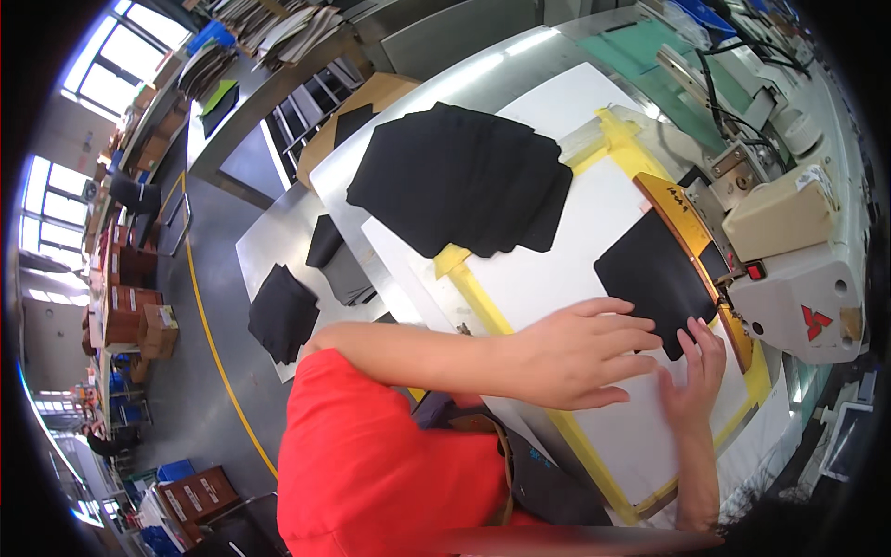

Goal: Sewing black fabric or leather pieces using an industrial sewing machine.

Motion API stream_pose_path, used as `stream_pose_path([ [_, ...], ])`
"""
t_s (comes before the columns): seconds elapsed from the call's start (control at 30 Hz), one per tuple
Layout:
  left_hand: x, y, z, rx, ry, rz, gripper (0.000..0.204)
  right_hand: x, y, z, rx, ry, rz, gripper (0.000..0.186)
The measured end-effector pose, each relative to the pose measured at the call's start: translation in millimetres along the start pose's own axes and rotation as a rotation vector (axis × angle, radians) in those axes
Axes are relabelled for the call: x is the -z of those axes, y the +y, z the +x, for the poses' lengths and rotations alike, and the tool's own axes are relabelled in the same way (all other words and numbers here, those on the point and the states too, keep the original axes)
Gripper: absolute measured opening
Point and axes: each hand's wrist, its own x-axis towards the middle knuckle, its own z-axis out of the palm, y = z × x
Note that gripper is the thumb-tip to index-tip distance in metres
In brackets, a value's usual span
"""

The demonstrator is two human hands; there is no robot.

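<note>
A black fabric-like sheet [654,274] lies on the white work board [548,241], its right edge against a gold-coloured metal bar [682,218] of the machine. My left hand [585,357] reaches in from the left, palm down with its fingers spread. Its fingertips are close to the lower left edge of the black sheet; whether they touch it is unclear. At that sheet's lower corner, near the bar, my right hand [696,371] has its fingers apart, their tips at the edge. The right thumb is slightly blurred. Neither hand visibly grips anything.
A fanned stack of black sheets [455,176] lies at the board's far left. Yellow tape [483,297] borders the board. The pale machine head [798,302] stands close on the right. Smaller black piles [283,311] rest on a metal table to the left.
</note>
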Motion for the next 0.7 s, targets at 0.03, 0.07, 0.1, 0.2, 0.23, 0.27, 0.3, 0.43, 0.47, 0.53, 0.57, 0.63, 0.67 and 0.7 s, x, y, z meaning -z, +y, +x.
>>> stream_pose_path([
  [0.03,18.7,-0.5,-19.1,0.064,0.104,0.042,0.039,5.3,-15.7,12.9,0.01,-0.052,0.016,0.047],
  [0.07,42.4,0.7,-46.6,0.154,0.192,0.106,0.032,-0.1,-34.1,25.3,0.031,-0.101,0.066,0.05],
  [0.1,61.3,-3.2,-76.8,0.244,0.324,0.23,0.017,-4.4,-48.7,35.1,0.015,-0.154,0.061,0.052],
  [0.2,89.8,-40.2,-176.0,0.566,0.707,0.492,0.01,-19.2,-50.2,43.7,-0.017,-0.247,-0.069,0.049],
  [0.23,99.7,-50.0,-215.0,0.726,0.717,0.567,0.009,-22.1,-51.9,48.8,-0.021,-0.23,-0.11,0.045],
  [0.27,108.5,-60.3,-253.4,0.883,0.731,0.634,0.008,-22.8,-49.6,49.1,-0.006,-0.233,-0.109,0.045],
  [0.3,120.2,-67.6,-294.7,1.061,0.681,0.736,0.01,-25.8,-43.6,47.0,-0.029,-0.235,-0.172,0.044],
  [0.43,135.3,-66.3,-464.9,1.824,0.619,1.102,0.041,-27.8,-39.4,37.6,-0.073,-0.183,-0.264,0.041],
  [0.47,129.9,-62.0,-486.2,2.106,0.607,1.075,0.054,-23.9,-38.8,31.0,-0.122,-0.186,-0.274,0.04],
  [0.53,124.5,-54.3,-512.2,2.365,0.605,1.016,0.077,-23.6,-29.7,12.0,-0.173,-0.208,-0.331,0.038],
  [0.57,126.9,-52.2,-521.3,2.445,0.616,0.914,0.094,-23.7,-26.7,3.9,-0.223,-0.223,-0.376,0.037],
  [0.63,115.7,-73.1,-511.4,2.499,0.596,0.83,0.099,-11.5,-26.7,-4.9,-0.28,-0.246,-0.438,0.037],
  [0.67,114.2,-79.5,-506.1,2.551,0.583,0.772,0.103,-6.7,-26.1,-9.8,-0.334,-0.262,-0.48,0.037],
  [0.7,115.0,-86.1,-501.0,2.546,0.578,0.753,0.103,-3.2,-17.4,-20.4,-0.349,-0.248,-0.484,0.036],
])
